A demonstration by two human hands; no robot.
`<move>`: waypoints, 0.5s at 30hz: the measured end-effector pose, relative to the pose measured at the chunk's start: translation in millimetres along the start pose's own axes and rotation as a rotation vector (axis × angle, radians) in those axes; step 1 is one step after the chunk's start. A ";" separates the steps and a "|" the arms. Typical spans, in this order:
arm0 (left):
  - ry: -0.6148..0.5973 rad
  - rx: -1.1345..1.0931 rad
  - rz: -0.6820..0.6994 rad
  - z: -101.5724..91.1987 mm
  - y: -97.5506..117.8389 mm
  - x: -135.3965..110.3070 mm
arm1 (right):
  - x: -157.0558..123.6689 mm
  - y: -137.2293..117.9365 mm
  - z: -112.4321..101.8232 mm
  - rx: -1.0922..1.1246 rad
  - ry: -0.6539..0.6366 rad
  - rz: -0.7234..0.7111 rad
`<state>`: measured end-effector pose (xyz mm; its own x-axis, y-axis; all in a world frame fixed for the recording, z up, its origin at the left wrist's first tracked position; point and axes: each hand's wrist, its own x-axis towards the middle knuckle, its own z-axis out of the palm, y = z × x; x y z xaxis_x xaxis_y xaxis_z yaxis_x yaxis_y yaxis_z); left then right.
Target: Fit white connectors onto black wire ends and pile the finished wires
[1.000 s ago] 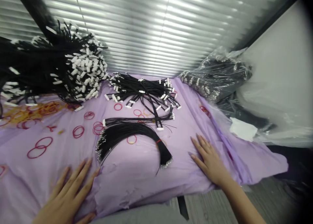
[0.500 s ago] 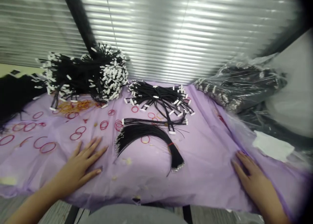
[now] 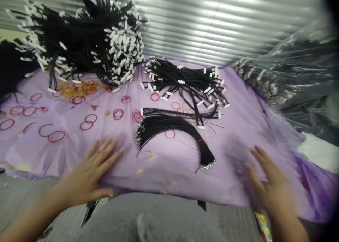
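Note:
My left hand [image 3: 92, 175] holds nothing, its fingers stretched out and spread over the front part of the purple table cover [image 3: 164, 178]. My right hand [image 3: 275, 182], slightly blurred, is empty too, with thumb and fingers apart; a shadow beside it falls on the cover. Between and beyond the hands lies a curved bundle of thin black wires [image 3: 172, 123], tied near its right end by a red band and showing metallic tips. Just behind it are a few black cables [image 3: 177, 113] with white end connectors. Farther back rests a loose stack of black cables [image 3: 185, 79] with white connectors.
A large heap of black cables [image 3: 79, 34] with white connectors stands back left. Yellow rubber bands [image 3: 79, 89] and scattered red bands [image 3: 88, 122] lie before it. Clear plastic bags with dark contents [image 3: 304, 69] and a white sheet [image 3: 320, 152] are at right; blinds [image 3: 238, 23] rise behind.
My view has shifted closer, so the cables look larger and higher. My right hand appears lifted off the cover; my left hand stays spread, now nearer the front edge. The wire bundles lie unmoved.

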<state>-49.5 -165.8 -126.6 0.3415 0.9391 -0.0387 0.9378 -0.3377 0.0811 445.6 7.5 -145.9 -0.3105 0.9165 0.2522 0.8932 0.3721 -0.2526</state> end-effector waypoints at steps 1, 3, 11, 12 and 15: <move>-0.030 -0.002 0.023 1.2 3.6 1.6 | 1.2 -18.8 5.3 -0.016 -0.096 -0.112; -0.049 -0.017 -0.007 4.2 10.0 3.3 | -0.4 -37.8 13.9 -0.072 -0.196 -0.212; -0.043 0.021 -0.248 17.7 22.8 -10.1 | -25.4 -15.7 5.8 -0.020 -0.335 -0.300; -0.046 0.013 -0.248 17.4 23.0 -12.5 | -26.2 -13.7 3.8 0.007 -0.347 -0.305; -0.071 -0.092 -0.196 4.8 15.7 -18.6 | -17.2 -10.9 -4.4 0.067 -0.295 -0.287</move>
<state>-40.9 -188.9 -129.4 0.1602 0.9782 -0.1320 0.9780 -0.1392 0.1554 442.6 -12.9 -143.3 -0.6326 0.7731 0.0455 0.7365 0.6187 -0.2735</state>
